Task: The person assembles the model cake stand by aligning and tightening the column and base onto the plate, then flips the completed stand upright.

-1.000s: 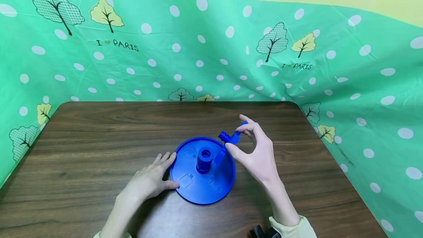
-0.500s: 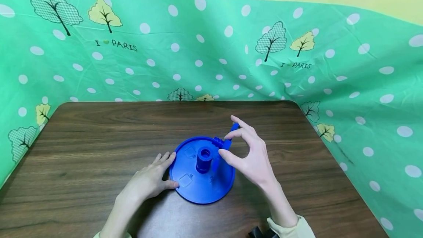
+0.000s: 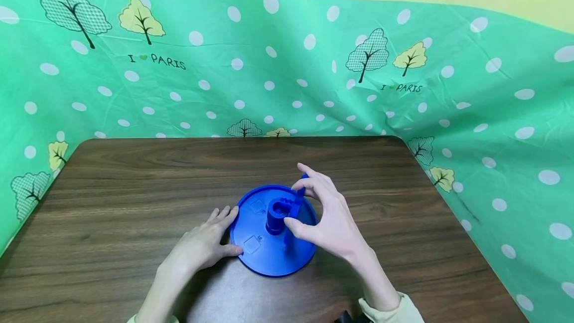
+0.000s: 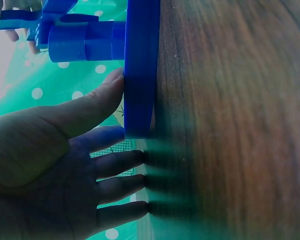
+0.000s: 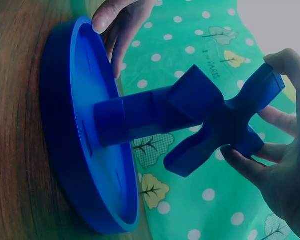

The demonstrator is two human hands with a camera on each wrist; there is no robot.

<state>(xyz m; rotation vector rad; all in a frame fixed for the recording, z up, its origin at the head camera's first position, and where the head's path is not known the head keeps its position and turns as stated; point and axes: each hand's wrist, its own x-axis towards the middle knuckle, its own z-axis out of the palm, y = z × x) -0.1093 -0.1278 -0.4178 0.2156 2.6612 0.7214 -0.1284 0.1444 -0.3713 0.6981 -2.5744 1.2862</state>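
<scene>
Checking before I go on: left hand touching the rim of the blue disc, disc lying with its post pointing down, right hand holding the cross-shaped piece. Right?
Not quite: the blue disc lies with its post pointing up, as the head view shows. The left hand does touch the rim, and the right hand holds the cross-shaped piece.

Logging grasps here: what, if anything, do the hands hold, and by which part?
The right hand holds the blue cross by two arms; the left hand only touches the blue disc.
</scene>
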